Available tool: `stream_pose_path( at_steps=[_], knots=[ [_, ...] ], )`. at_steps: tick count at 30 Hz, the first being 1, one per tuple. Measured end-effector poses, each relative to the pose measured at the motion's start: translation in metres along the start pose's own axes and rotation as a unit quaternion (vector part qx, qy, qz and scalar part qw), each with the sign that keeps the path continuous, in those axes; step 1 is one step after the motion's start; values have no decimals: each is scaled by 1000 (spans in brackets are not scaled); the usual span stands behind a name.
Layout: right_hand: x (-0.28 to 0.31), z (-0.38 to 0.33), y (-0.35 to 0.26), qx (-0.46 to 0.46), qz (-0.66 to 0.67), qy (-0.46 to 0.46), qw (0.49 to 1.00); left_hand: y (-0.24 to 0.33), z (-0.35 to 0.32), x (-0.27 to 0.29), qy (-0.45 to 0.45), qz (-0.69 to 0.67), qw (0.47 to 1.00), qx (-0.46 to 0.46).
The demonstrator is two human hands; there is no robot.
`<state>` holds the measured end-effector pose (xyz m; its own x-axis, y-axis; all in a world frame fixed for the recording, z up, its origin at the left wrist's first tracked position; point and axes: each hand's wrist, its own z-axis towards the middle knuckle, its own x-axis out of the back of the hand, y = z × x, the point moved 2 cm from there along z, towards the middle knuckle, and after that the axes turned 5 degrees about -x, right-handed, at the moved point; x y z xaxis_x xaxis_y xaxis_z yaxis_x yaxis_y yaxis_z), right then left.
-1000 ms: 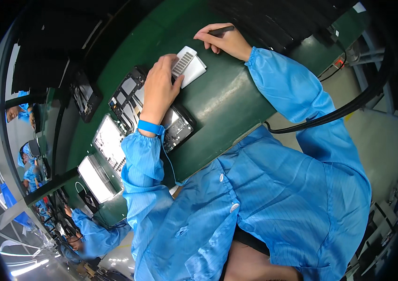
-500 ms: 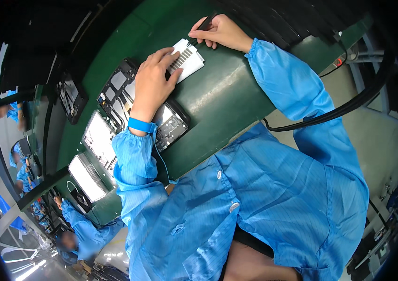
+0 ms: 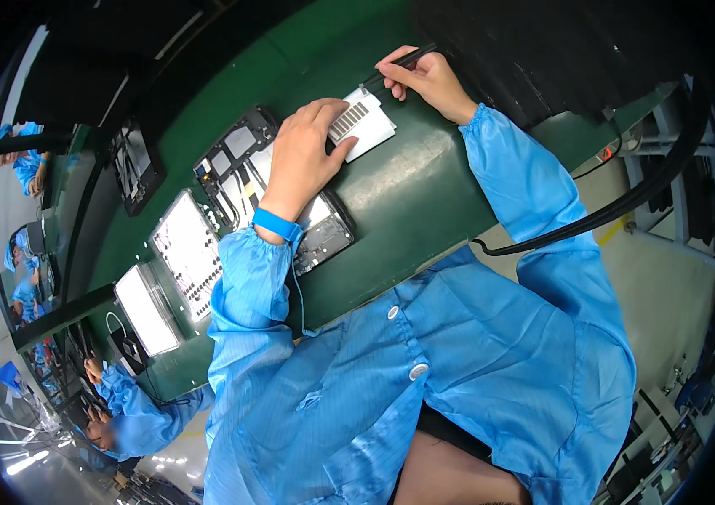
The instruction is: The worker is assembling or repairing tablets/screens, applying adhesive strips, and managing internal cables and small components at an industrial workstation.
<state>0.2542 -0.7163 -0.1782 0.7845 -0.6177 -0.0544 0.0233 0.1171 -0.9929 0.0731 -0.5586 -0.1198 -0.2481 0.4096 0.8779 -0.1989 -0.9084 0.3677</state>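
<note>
My left hand point(image 3: 300, 156), wearing a blue wrist strap point(image 3: 277, 225), grips a small stack of white sheets point(image 3: 374, 143) between thumb and fingers. A row of dark grey strips point(image 3: 351, 123) lies on the top sheet. Between the thumb and fingers of my right hand point(image 3: 426, 80) is a pair of black tweezers point(image 3: 413, 57). Its tips reach the far edge of the sheets, where a small greyish piece shows; whether they pinch it I cannot make out. Beneath my left wrist lies an opened black electronic device point(image 3: 330, 236) with circuit boards, partly covered by my hand.
Left of the device are a white tray point(image 3: 189, 252) with rows of small dark parts and a clear-edged white box point(image 3: 149, 310). Another opened device point(image 3: 134, 168) sits farther left on the green bench point(image 3: 412, 206). A thick black cable point(image 3: 593, 220) crosses my right forearm. Co-workers in blue point(image 3: 143, 417) sit at left.
The tweezer tips now stand at the sheets' far edge with a small greyish piece showing there. The view has shifted a little; my left hand keeps its place on the sheets.
</note>
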Motion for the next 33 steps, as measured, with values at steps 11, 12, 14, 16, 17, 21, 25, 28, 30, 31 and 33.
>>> stream_pose_path(
  at_steps=[11, 12, 14, 16, 17, 21, 25, 28, 30, 31, 33],
  knots=[
    [19, 0, -8, 159, -11, 151, 976, 6, 1, 2, 75, -47, 996, -28],
    [20, 1, -7, 156, -22, 147, 977, 8, -1, 3, 87, -37, 995, -38],
    [22, 3, -6, 153, -49, 146, 976, 6, -4, 5, 104, -14, 992, -66],
    [21, 7, -7, 166, -56, 139, 975, 6, -10, 19, 123, -19, 989, -81],
    [21, 7, -8, 180, -66, 137, 972, 7, -13, 28, 136, -34, 986, -89],
    [27, 6, -11, 181, -52, 118, 975, 3, -64, 70, 151, -50, 987, 20],
    [14, -8, -28, 175, -32, 116, 977, -25, -136, 76, 215, -18, 974, 67],
    [0, -13, -31, 168, -19, 152, 974, -43, -169, 70, 234, -16, 967, 102],
    [-20, -4, -37, 161, -28, 125, 979, -48, -165, 71, 249, -3, 963, 101],
    [-39, 0, -43, 150, -26, 112, 982, -53, -162, 73, 246, 13, 965, 94],
    [-89, 19, -54, 106, -9, 54, 993, -77, -160, 70, 239, 40, 966, 87]
  ],
)
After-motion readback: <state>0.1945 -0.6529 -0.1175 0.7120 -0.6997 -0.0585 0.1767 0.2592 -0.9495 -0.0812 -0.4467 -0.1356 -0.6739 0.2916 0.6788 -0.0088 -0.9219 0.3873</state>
